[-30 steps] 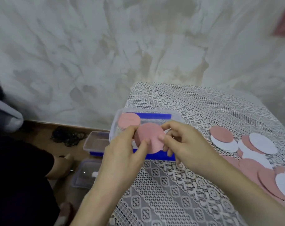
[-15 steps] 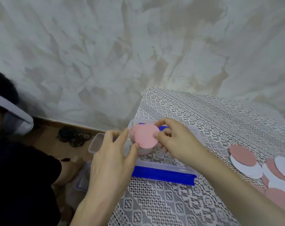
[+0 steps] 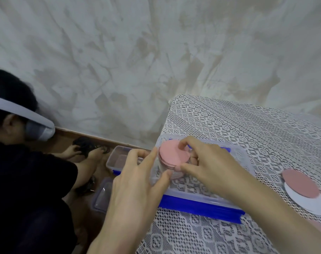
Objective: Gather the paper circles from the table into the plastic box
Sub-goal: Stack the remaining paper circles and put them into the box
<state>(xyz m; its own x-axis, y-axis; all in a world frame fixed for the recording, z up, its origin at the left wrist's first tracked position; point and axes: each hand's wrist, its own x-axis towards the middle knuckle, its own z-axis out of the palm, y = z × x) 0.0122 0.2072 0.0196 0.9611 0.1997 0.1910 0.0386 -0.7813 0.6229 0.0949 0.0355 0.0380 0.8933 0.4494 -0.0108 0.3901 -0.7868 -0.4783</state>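
A stack of pink circles (image 3: 172, 156) stands in the left end of the plastic box (image 3: 245, 162), which sits at the left edge of the table (image 3: 247, 129) on a white lace cloth. The circles are flat matte paper discs, all about the same size. They are piled unevenly, so the edges of lower discs show as thin pale rims under the top one.

The box is clear, with a blue latch (image 3: 201, 208) along its near side. The lace pattern shows through its bare floor to the right of the stack.

The right hand (image 3: 209, 165) pinches the stack's right edge, index finger curled over the top and thumb at the lower side. The left hand (image 3: 135, 180) has nearly straight fingers. Its index finger and thumb lie against the stack's left side, but I cannot tell whether they touch paper or the box's clear wall.

At the right edge of the table, well apart from the box, a loose pink circle (image 3: 300, 184) lies on a white circle (image 3: 308, 205).
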